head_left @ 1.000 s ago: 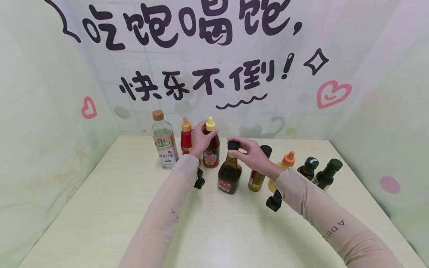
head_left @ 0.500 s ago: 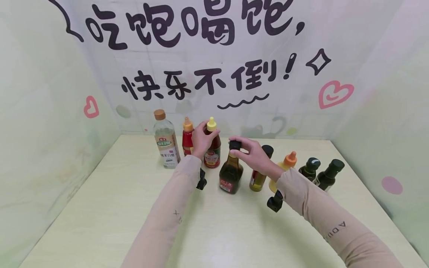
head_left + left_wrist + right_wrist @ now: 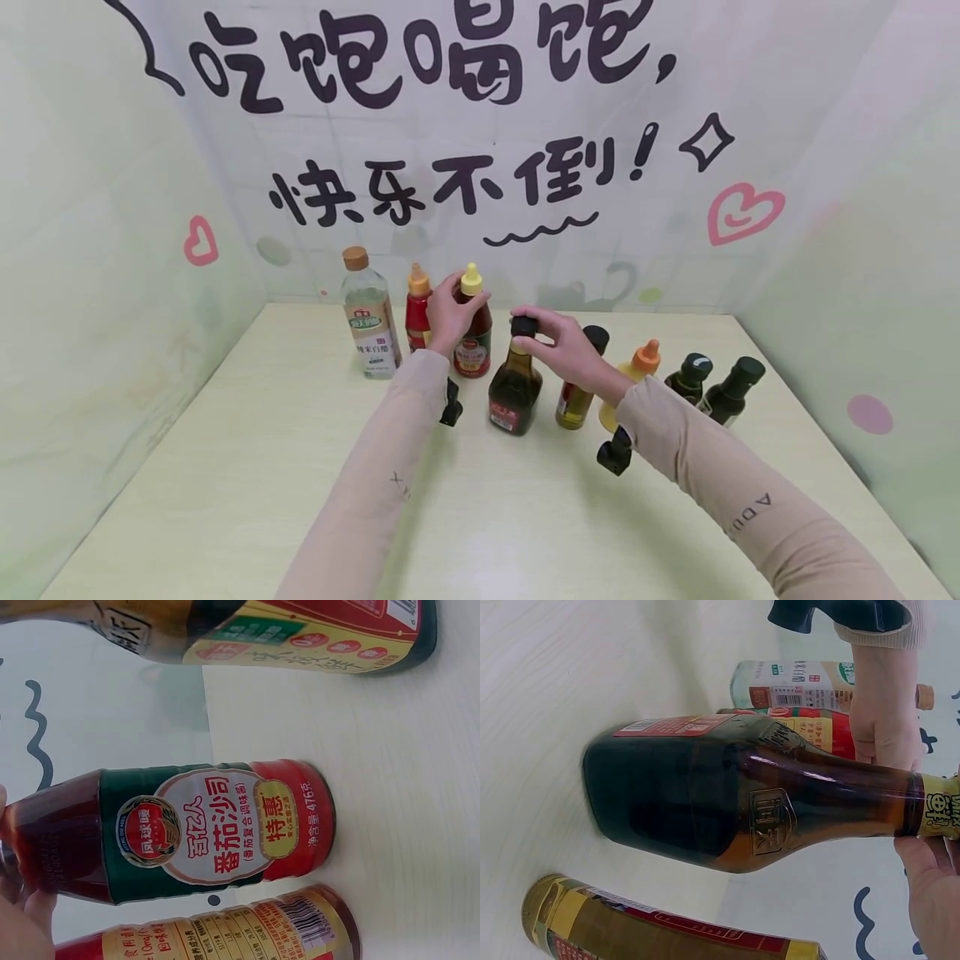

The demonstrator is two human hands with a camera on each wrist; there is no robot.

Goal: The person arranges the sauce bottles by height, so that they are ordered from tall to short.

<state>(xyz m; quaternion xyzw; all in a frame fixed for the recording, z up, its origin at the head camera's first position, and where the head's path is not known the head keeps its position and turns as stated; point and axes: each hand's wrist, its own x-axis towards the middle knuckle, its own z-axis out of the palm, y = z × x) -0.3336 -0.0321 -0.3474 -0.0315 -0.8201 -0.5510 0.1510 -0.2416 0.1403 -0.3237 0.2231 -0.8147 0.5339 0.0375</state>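
My left hand (image 3: 450,319) grips the neck of a ketchup bottle (image 3: 472,357) with a yellow nozzle cap. In the left wrist view the ketchup bottle (image 3: 217,825) shows a green and red label, its base at the tabletop. My right hand (image 3: 567,352) holds a brown glass sauce bottle (image 3: 515,387) at its black cap and neck. This sauce bottle (image 3: 682,791) stands upright, nearer the front than the ketchup. A red squeeze bottle (image 3: 417,312) with an orange nozzle is left of the ketchup, partly hidden by my left hand.
A clear white vinegar bottle (image 3: 370,321) stands at the row's left end. Right of the sauce bottle are a yellowish oil-like bottle (image 3: 573,406), a yellow squeeze bottle (image 3: 645,358) and two dark green-capped bottles (image 3: 688,379). Printed cloth walls (image 3: 847,250) enclose the table (image 3: 480,525).
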